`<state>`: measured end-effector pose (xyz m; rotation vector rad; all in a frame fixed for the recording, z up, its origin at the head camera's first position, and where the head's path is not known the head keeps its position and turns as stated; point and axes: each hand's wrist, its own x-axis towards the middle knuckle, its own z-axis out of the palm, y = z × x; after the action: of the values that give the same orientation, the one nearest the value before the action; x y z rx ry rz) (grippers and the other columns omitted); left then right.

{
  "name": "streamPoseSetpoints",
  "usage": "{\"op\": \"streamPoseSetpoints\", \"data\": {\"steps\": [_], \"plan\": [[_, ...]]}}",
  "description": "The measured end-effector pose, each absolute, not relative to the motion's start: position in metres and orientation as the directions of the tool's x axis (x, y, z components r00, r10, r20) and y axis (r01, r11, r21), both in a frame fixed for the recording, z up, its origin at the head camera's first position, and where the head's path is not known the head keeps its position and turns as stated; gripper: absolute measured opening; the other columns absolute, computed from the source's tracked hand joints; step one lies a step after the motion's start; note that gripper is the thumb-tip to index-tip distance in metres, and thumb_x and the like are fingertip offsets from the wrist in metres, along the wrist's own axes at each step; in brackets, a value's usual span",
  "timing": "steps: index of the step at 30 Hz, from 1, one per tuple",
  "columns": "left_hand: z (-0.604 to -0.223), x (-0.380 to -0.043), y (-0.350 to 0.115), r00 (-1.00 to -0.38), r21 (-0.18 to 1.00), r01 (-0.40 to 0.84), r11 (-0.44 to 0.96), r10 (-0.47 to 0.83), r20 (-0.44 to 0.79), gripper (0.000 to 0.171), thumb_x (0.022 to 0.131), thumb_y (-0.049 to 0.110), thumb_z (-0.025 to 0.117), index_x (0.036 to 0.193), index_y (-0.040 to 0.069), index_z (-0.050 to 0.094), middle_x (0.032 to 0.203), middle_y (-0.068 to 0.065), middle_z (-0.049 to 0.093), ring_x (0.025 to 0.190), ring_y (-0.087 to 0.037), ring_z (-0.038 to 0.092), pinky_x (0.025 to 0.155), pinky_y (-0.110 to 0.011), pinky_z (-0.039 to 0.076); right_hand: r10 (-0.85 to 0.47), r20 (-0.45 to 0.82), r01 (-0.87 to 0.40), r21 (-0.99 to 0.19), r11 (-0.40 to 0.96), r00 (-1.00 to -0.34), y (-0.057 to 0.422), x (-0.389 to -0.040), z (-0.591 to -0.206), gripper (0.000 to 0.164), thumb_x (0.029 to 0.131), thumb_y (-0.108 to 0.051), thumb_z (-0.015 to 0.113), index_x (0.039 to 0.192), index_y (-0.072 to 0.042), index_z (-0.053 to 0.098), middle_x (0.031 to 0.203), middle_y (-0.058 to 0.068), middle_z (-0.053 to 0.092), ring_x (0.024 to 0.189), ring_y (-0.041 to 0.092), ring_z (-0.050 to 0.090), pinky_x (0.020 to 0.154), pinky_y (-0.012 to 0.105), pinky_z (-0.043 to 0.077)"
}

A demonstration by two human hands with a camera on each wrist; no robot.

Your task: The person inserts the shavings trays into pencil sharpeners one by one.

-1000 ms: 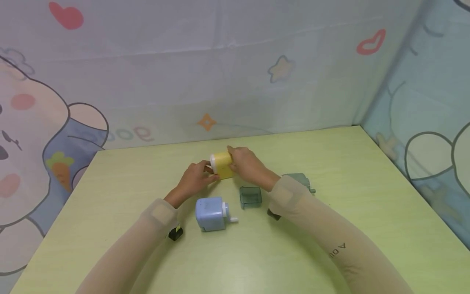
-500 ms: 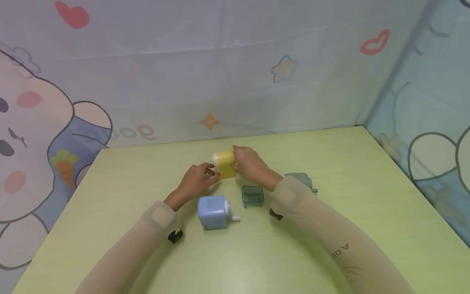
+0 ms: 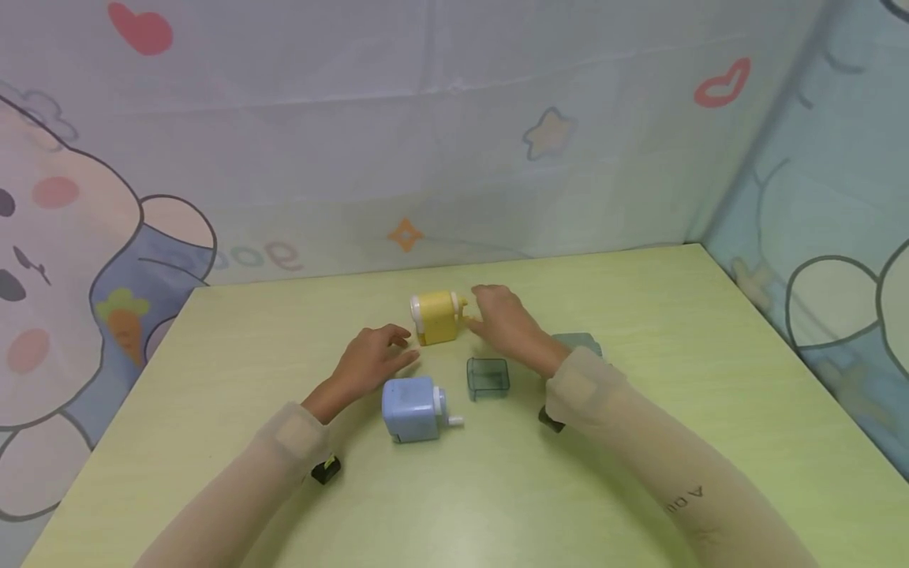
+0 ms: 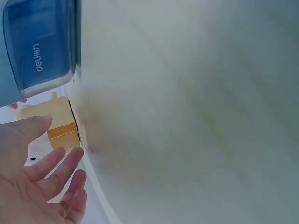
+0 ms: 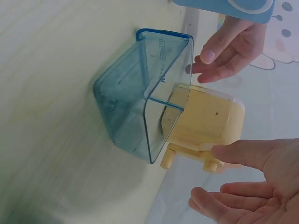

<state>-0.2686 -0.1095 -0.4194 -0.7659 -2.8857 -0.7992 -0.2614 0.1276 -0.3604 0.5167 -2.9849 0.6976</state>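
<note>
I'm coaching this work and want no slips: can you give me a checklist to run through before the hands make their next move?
1. Yellow sharpener standing on the table: ok.
2. Left hand open, gripping nothing: ok.
3. Right hand clear of the yellow crank: cannot tell; the fingers are open, but the thumb overlaps the crank's side in the right wrist view.
4. See-through bin fitted into a sharpener: not ok; it sits separately on the table.
5. Blue sharpener standing, with neither hand on it: ok.
6. Green item fully visible: not ok; the right sleeve covers part of it.
</note>
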Motion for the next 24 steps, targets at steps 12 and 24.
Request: {"op": "streamPoseSetpoints", "data": {"steps": [12,24], "plan": [[-0.421,-0.255,-0.122,-0.884,0.456,0.462,0.761,0.437,0.167,0.03,0.089,0.032,0.059,0.11,0.01,0.061,0.1,0.001,0.063,0.091,-0.019,0.054,0.076,-0.04,0.044,-0.317,0.071,-0.318,-0.409,0.856,-0.946,0.138,-0.253,-0.363,0.045,0.085,-0.016,0.065,0.12,0.008,0.048,0.118,0.02,0.052,0.111,0.032,0.045,0.09,0.039,0.04],[-0.419,-0.236,-0.139,-0.872,0.431,0.487,0.76,0.449,0.194,0.027,0.089,0.027,0.059,0.11,0.011,0.061,0.099,0.003,0.063,0.091,-0.019,0.053,0.074,-0.039,0.044,-0.376,0.062,-0.368,-0.399,0.84,-0.925,0.143,-0.24,-0.357,0.042,0.084,-0.013,0.066,0.117,0.009,0.05,0.115,0.021,0.054,0.108,0.031,0.048,0.086,0.038,0.043]]}}
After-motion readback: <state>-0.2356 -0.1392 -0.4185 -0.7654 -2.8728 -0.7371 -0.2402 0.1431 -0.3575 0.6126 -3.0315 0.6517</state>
